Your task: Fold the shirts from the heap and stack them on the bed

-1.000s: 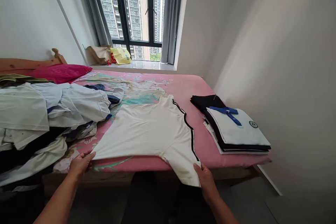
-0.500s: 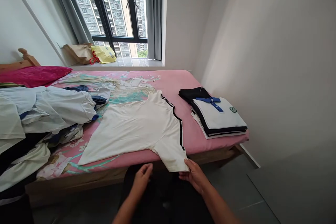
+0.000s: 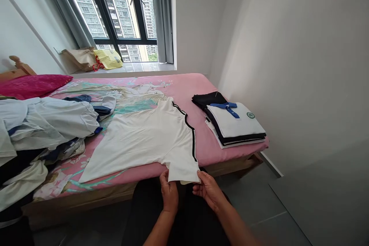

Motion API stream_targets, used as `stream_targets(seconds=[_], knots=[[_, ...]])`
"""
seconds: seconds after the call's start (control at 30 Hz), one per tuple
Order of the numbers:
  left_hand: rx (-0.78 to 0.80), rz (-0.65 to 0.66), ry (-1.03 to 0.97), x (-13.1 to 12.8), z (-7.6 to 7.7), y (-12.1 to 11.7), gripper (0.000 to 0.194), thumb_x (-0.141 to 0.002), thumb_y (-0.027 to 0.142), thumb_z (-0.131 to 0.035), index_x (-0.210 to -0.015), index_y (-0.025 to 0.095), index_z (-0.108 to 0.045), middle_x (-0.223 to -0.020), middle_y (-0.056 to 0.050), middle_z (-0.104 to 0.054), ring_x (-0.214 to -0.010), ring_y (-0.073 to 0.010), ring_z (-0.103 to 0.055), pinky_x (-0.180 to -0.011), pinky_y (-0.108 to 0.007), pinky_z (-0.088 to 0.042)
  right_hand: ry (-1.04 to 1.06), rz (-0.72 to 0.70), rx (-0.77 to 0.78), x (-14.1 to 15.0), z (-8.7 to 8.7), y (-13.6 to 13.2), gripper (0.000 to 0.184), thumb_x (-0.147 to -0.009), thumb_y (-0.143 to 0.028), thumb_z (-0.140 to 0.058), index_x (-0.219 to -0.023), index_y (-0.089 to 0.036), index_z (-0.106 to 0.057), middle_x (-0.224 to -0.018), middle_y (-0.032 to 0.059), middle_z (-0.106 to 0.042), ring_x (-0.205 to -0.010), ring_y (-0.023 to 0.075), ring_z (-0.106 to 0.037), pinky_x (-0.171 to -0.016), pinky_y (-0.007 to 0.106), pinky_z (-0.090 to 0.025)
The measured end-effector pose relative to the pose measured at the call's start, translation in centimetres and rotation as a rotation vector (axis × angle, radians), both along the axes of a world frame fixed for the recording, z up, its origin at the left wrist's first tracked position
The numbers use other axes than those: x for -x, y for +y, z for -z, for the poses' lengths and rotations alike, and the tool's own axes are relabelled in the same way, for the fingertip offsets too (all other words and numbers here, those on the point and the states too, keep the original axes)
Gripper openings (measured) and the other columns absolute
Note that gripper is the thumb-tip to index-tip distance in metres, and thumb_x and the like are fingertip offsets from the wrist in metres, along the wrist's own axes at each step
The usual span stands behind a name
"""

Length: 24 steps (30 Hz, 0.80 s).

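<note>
A white T-shirt (image 3: 138,140) with black trim along its neck and shoulder lies spread sideways on the bed, its near sleeve hanging past the front edge. My left hand (image 3: 169,192) pinches the left corner of that sleeve's hem. The right corner of the hem is between the thumb and fingers of my right hand (image 3: 209,190). Between the two hands the sleeve opening is stretched fairly straight, over my knees. The far sleeve points toward the window.
Folded clothes (image 3: 236,121) are stacked at the bed's right end, a white shirt with blue collar on top. Loose clothes (image 3: 54,119) are heaped at left, near a magenta pillow (image 3: 34,85). The bed (image 3: 201,84) has a pink flowered sheet. Bags (image 3: 108,59) sit on the windowsill.
My left hand has moved right and taken hold of the sleeve's left hem corner. My right hand keeps its corner. The sleeve is now straighter, and the view has shifted slightly.
</note>
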<state>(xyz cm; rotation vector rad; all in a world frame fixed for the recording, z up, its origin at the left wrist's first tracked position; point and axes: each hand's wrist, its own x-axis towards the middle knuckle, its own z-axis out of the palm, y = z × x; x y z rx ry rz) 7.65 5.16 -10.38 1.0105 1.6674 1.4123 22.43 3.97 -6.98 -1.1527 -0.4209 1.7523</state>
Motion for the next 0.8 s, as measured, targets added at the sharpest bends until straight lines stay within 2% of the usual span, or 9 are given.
stream_targets(seconds=[0.2, 0.27, 0.37, 0.47, 0.53, 0.63, 0.7, 0.8], knots=[[0.075, 0.002, 0.107, 0.4, -1.1, 0.5, 0.041, -0.07, 0.04, -0.06, -0.105, 0.02, -0.052, -0.099, -0.007, -0.063, -0.087, -0.0227, -0.06, -0.074, -0.034, -0.046, -0.036, -0.008, -0.027, -0.2, -0.3, 0.2, 0.029, -0.08, -0.044, -0.061, -0.08, -0.017, -0.049, -0.065, -0.0016, -0.058, -0.048, 0.008, -0.055, -0.05, 0.023, -0.051], [0.025, 0.0, 0.17, 1.5, -1.0, 0.2, 0.037, -0.069, 0.037, -0.059, -0.102, 0.02, -0.054, -0.097, -0.006, -0.063, -0.087, -0.0224, -0.059, -0.077, -0.034, -0.046, -0.075, 0.016, -0.045, -0.6, 0.0, 0.3, 0.032, -0.078, -0.046, -0.062, -0.076, -0.017, -0.048, -0.063, -0.0028, -0.056, -0.047, 0.0074, -0.054, -0.049, 0.023, -0.05], [-0.069, 0.014, 0.278, 4.0, -0.4, -1.1, 0.028, -0.073, 0.036, -0.055, -0.096, 0.021, -0.058, -0.094, -0.005, -0.061, -0.087, -0.022, -0.057, -0.081, -0.035, -0.044, -0.166, 0.021, -0.061, -1.3, 1.0, 0.2, 0.036, -0.075, -0.047, -0.064, -0.07, -0.018, -0.045, -0.06, -0.0037, -0.054, -0.046, 0.0073, -0.053, -0.046, 0.021, -0.049], [-0.057, 0.074, 0.353, 6.2, 0.9, -2.6, 0.024, -0.078, 0.042, -0.05, -0.088, 0.023, -0.06, -0.087, -0.005, -0.059, -0.083, -0.022, -0.056, -0.079, -0.036, -0.044, -0.226, -0.006, -0.029, -1.4, 2.3, -0.2, 0.037, -0.074, -0.048, -0.065, -0.069, -0.018, -0.045, -0.059, -0.0037, -0.053, -0.046, 0.0074, -0.053, -0.045, 0.021, -0.048], [0.028, 0.076, 0.286, 6.9, 1.8, -3.4, 0.03, -0.076, 0.048, -0.053, -0.089, 0.023, -0.06, -0.087, -0.006, -0.059, -0.084, -0.0229, -0.056, -0.079, -0.036, -0.045, -0.22, -0.015, 0.0, -1.2, 3.1, -0.3, 0.037, -0.073, -0.048, -0.065, -0.069, -0.018, -0.045, -0.059, -0.0037, -0.053, -0.046, 0.0075, -0.053, -0.045, 0.021, -0.048], [0.233, 0.08, 0.0, 6.8, 2.7, -3.3, 0.052, -0.07, 0.057, -0.057, -0.106, 0.019, -0.056, -0.102, -0.009, -0.06, -0.092, -0.0247, -0.059, -0.076, -0.036, -0.047, -0.183, -0.018, 0.014, -0.9, 3.8, -0.4, 0.036, -0.074, -0.048, -0.066, -0.07, -0.018, -0.046, -0.061, -0.0035, -0.053, -0.046, 0.0077, -0.054, -0.045, 0.021, -0.048], [0.331, 0.129, -0.181, 6.2, 2.7, -2.4, 0.059, -0.071, 0.059, -0.056, -0.114, 0.019, -0.053, -0.115, -0.011, -0.058, -0.102, -0.0257, -0.058, -0.076, -0.035, -0.049, -0.168, -0.023, 0.009, -0.9, 3.8, -0.4, 0.035, -0.075, -0.048, -0.065, -0.072, -0.018, -0.047, -0.062, -0.0032, -0.053, -0.047, 0.0076, -0.054, -0.046, 0.021, -0.049], [0.343, 0.223, -0.328, 5.1, 1.6, -0.6, 0.054, -0.072, 0.056, -0.058, -0.113, 0.021, -0.056, -0.126, -0.01, -0.056, -0.114, -0.0251, -0.053, -0.082, -0.034, -0.048, -0.177, -0.046, 0.002, -1.2, 3.5, -0.3, 0.034, -0.076, -0.048, -0.064, -0.073, -0.018, -0.048, -0.063, -0.003, -0.053, -0.049, 0.0073, -0.054, -0.048, 0.021, -0.05]])
